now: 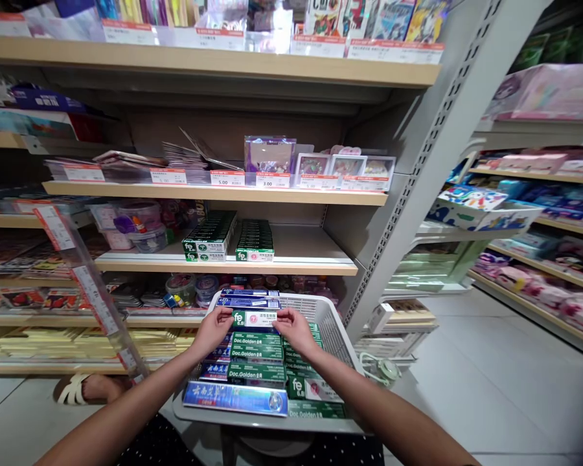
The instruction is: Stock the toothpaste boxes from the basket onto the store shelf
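My left hand (212,330) and my right hand (294,329) each pinch one end of a green and white toothpaste box (254,318), holding it level above a white plastic basket (331,327). The basket is packed with green Doc.Golden boxes (255,354) and blue toothpaste boxes (235,397). Two rows of matching green boxes (229,238) stand on the wooden shelf (315,265) straight ahead, above the basket.
Shelves (214,194) with price tags hold packets and small cases above. A clear price strip (85,285) hangs loose at the left. A sandalled foot (85,388) rests on the floor at lower left. An aisle of tiled floor (490,388) opens to the right.
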Demonstrator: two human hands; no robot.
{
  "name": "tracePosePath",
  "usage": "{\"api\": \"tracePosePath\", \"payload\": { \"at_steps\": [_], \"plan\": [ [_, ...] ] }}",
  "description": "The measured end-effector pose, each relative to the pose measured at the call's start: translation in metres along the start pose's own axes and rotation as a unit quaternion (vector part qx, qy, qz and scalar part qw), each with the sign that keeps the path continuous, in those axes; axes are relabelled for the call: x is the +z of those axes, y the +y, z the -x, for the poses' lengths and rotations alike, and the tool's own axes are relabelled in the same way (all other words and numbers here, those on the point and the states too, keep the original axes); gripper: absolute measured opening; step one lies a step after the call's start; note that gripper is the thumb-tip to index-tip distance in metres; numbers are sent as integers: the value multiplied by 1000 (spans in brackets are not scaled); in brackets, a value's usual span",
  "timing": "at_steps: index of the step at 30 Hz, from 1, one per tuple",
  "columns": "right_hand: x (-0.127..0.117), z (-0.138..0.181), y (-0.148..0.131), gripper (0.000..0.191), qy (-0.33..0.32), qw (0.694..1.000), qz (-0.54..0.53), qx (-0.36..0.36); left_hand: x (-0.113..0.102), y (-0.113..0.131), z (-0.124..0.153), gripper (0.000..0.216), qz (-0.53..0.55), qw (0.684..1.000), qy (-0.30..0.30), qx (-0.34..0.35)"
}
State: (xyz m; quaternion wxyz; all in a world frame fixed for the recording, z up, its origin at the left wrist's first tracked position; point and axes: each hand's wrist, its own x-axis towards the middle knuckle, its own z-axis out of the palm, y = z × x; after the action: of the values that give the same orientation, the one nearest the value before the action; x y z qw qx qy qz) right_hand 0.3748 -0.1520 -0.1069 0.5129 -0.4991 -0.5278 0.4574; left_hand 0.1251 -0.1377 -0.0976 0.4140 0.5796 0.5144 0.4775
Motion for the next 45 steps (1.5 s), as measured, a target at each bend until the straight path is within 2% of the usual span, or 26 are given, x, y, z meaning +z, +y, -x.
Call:
{"api": "tracePosePath", "payload": {
  "at_steps": [8,12,17,25,31,37,45],
  "plan": [
    [2,-23,-32,33,15,996,25,-86,-8,40,-22,35,-34,996,6,82],
    [8,-48,-58,31,41,989,24,-140,-6,63,-42,36,-66,988,53,129],
    [14,-83,-82,28,76,974,37,-208,8,79,-75,30,-35,980,98,168],
    [18,-123,-72,30,129,968,91,-196,19,71,-114,22,-122,957,166,203],
    [16,-132,-73,26,109,971,89,-192,19,67,-122,24,-153,953,156,211],
    [17,-136,-82,22,100,974,106,-173,21,71,-124,22,-127,960,153,199],
    [19,-144,-78,18,138,964,125,-189,23,65,-135,21,-111,962,158,194]
  ]
}}
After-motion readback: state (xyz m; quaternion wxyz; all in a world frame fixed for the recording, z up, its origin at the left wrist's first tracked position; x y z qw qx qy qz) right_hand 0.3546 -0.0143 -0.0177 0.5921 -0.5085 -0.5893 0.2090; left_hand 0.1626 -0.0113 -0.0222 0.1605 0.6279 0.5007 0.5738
